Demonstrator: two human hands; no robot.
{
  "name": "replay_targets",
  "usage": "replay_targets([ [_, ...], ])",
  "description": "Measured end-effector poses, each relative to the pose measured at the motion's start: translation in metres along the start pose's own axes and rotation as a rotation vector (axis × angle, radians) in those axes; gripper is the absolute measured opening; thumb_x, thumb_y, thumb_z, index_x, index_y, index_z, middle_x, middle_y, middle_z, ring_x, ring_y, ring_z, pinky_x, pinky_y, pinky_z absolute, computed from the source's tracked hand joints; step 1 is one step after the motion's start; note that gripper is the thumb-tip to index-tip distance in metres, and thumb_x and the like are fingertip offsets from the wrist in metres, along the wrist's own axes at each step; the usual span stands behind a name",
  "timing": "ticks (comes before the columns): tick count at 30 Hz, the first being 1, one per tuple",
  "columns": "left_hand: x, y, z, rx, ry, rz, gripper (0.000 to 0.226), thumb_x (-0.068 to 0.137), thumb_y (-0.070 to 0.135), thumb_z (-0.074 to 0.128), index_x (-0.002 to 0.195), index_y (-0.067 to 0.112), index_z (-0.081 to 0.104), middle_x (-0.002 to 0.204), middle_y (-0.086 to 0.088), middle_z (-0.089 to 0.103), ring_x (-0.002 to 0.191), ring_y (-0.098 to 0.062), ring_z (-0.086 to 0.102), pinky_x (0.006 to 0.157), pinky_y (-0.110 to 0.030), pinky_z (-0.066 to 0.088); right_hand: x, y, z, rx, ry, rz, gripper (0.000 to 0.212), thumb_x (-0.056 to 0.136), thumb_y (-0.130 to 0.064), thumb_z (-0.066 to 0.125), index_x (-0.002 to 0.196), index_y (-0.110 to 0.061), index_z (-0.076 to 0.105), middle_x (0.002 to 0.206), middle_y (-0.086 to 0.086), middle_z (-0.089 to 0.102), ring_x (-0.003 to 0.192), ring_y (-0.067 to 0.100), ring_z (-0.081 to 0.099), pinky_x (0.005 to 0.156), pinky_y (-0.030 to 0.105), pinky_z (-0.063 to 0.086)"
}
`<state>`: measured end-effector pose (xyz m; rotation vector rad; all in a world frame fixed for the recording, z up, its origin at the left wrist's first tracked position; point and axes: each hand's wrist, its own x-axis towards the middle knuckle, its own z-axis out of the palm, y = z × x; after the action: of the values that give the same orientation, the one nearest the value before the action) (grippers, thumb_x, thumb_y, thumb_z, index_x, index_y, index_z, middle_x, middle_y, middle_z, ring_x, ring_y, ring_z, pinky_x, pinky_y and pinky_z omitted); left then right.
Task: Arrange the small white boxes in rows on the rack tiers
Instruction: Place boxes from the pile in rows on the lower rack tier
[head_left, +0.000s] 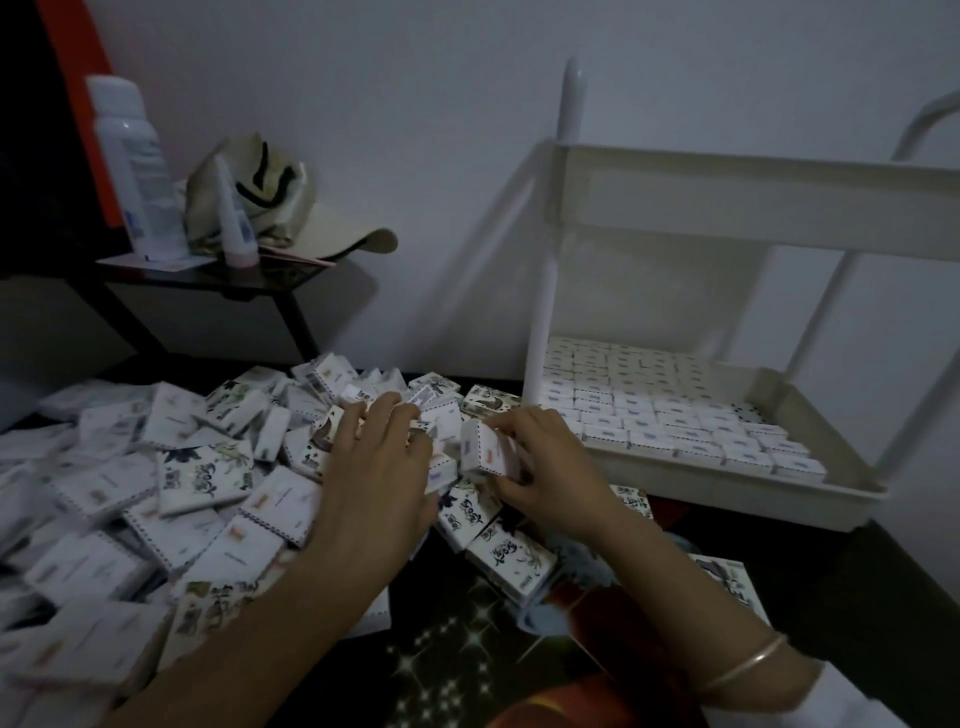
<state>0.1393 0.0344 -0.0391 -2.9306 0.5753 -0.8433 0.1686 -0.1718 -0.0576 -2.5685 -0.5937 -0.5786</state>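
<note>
A big loose pile of small white boxes (171, 499) covers the dark surface at the left and centre. My left hand (382, 467) lies palm down on the pile's right side, fingers curled over some boxes. Just right of it, my right hand (545, 478) grips a small stack of white boxes (488, 452) by its end. The white rack (810, 499) stands at the right. Its lower tier holds several tidy rows of boxes (670, 410). The upper tier (753, 197) shows only its side wall.
A black side table (228, 283) at the back left carries a white bottle (137, 166), a small tube (234, 218) and a beige cap (291, 208). The rack's white post (545, 291) rises just behind my right hand. A patterned cloth (467, 649) lies between my arms.
</note>
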Motion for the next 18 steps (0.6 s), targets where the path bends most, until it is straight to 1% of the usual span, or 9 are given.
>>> replay_targets([
  [3,0.005,0.009,0.001,0.015,0.021,-0.047,0.047,0.055,0.035,0.086,0.09,0.007,0.07,0.108,-0.012,0.063,0.118,-0.034,0.049,0.101,-0.053,0.036,-0.008,0.006,-0.005,0.013,0.004,0.029,0.05,0.08,-0.041,0.07,0.125,-0.03,0.049,0.115,-0.01,0.051,0.106,0.008,0.042,0.087,0.03,0.042],
  [5,0.008,0.012,0.001,-0.002,0.04,-0.04,0.041,0.058,0.035,0.082,0.087,0.009,0.07,0.108,-0.01,0.064,0.12,-0.033,0.049,0.101,-0.052,0.036,-0.015,0.009,-0.01,0.064,0.014,0.042,0.049,0.081,-0.038,0.072,0.124,-0.029,0.05,0.113,-0.01,0.051,0.105,0.007,0.043,0.087,0.028,0.043],
  [8,0.009,0.013,-0.004,-0.059,0.123,-0.007,0.03,0.065,0.038,0.068,0.081,0.013,0.071,0.107,-0.005,0.066,0.121,-0.03,0.049,0.102,-0.047,0.033,-0.028,0.011,-0.023,0.187,-0.006,0.062,0.047,0.081,-0.029,0.07,0.124,-0.029,0.05,0.116,-0.01,0.051,0.106,0.005,0.048,0.086,0.021,0.044],
  [10,0.01,0.019,-0.01,-0.138,0.183,0.0,0.031,0.069,0.039,0.058,0.08,0.014,0.071,0.099,-0.003,0.068,0.115,-0.028,0.053,0.099,-0.043,0.034,-0.037,0.013,-0.033,0.279,-0.012,0.114,0.047,0.081,-0.028,0.069,0.123,-0.032,0.047,0.118,-0.013,0.053,0.104,0.0,0.052,0.082,0.018,0.047],
  [11,0.012,0.025,-0.014,-0.191,0.199,-0.012,0.032,0.07,0.04,0.053,0.081,0.014,0.07,0.092,-0.003,0.068,0.108,-0.027,0.057,0.094,-0.04,0.037,-0.041,0.014,-0.037,0.325,-0.014,0.144,0.048,0.081,-0.027,0.068,0.123,-0.033,0.046,0.118,-0.015,0.054,0.104,-0.001,0.055,0.079,0.02,0.05],
  [13,0.015,0.038,-0.022,-0.305,0.167,-0.05,0.033,0.072,0.043,0.046,0.082,0.019,0.068,0.081,0.001,0.065,0.087,-0.021,0.06,0.075,-0.035,0.044,-0.051,0.02,-0.047,0.385,-0.018,0.188,0.053,0.082,-0.021,0.067,0.126,-0.034,0.042,0.117,-0.016,0.055,0.106,-0.002,0.055,0.075,0.019,0.051],
  [15,0.021,0.053,-0.025,-0.405,0.099,-0.053,0.025,0.075,0.042,0.044,0.083,0.027,0.062,0.071,0.008,0.059,0.068,-0.014,0.056,0.056,-0.028,0.04,-0.062,0.029,-0.058,0.406,-0.015,0.212,0.058,0.083,-0.014,0.066,0.129,-0.037,0.039,0.117,-0.014,0.056,0.107,-0.001,0.055,0.073,0.017,0.049],
  [16,0.025,0.061,-0.024,-0.446,0.073,-0.037,0.021,0.076,0.042,0.044,0.084,0.03,0.06,0.069,0.012,0.058,0.064,-0.012,0.054,0.052,-0.027,0.038,-0.068,0.034,-0.064,0.416,-0.007,0.222,0.057,0.084,-0.013,0.066,0.129,-0.037,0.039,0.117,-0.013,0.057,0.104,0.001,0.057,0.071,0.018,0.049],
  [18,0.033,0.078,-0.02,-0.515,0.025,0.0,0.016,0.08,0.04,0.047,0.089,0.034,0.058,0.073,0.014,0.059,0.065,-0.01,0.054,0.052,-0.027,0.039,-0.081,0.044,-0.077,0.439,0.029,0.249,0.05,0.087,-0.013,0.063,0.126,-0.038,0.042,0.11,-0.011,0.061,0.091,0.009,0.062,0.065,0.026,0.052],
])
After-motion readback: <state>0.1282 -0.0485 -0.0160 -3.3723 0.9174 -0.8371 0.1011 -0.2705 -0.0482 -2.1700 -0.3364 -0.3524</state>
